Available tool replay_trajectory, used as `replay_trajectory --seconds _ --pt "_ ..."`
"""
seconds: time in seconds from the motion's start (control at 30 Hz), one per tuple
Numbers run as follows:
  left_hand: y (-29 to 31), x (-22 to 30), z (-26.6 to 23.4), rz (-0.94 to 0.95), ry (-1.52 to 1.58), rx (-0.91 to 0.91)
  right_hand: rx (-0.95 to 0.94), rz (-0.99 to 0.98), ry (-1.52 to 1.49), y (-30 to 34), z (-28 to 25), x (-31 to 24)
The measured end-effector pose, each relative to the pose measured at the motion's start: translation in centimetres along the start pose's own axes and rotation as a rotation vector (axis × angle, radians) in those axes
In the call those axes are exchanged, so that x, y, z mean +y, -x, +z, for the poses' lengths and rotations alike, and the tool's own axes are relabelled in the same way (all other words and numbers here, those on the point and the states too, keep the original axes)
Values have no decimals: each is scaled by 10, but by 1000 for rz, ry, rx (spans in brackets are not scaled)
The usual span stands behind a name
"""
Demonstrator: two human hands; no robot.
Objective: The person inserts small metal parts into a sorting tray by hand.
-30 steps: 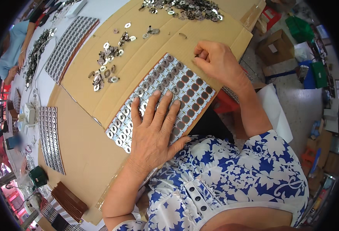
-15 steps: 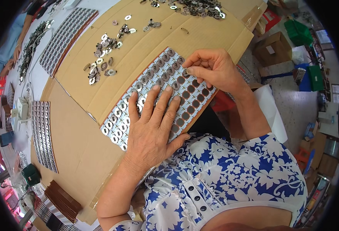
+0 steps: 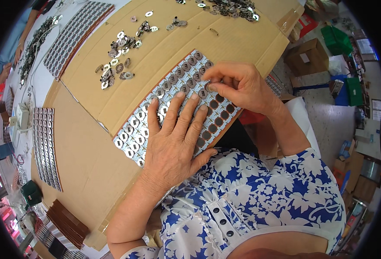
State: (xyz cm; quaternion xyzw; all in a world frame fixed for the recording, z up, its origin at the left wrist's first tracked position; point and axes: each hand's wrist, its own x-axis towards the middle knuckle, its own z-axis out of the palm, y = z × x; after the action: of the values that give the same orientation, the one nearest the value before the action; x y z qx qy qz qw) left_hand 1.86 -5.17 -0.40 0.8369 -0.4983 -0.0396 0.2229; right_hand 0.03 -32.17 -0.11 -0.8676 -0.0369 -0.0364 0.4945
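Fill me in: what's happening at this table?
A person's left hand lies spread on a panel over cardboard. The right hand has its fingertips together at the panel, beside metal discs; whether they grip one is unclear. Discs cover many spots; dark circles show uncovered along the near right side. Loose metal pieces lie beyond.

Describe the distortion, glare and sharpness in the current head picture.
Head view: fisheye distortion bows the side panel, and black rings the picture; head view: bright glints on the discs beside the left hand; head view: that hand and the right hand look fairly sharp.
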Motion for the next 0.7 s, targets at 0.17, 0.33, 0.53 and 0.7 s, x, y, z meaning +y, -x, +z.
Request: replay_trajectory --seconds 0.17,0.33,0.53,0.7 --pt "-3 4 -1 2 -5 2 46 -73 120 7 1 5" --pt "-4 5 -1 -15 -28 -10 38 -242 216 6 -1 9" --pt "-6 6 0 -21 -16 0 352 -14 182 -48 -34 40" --pt "-6 5 0 7 -7 30 431 -114 479 -76 -39 70"
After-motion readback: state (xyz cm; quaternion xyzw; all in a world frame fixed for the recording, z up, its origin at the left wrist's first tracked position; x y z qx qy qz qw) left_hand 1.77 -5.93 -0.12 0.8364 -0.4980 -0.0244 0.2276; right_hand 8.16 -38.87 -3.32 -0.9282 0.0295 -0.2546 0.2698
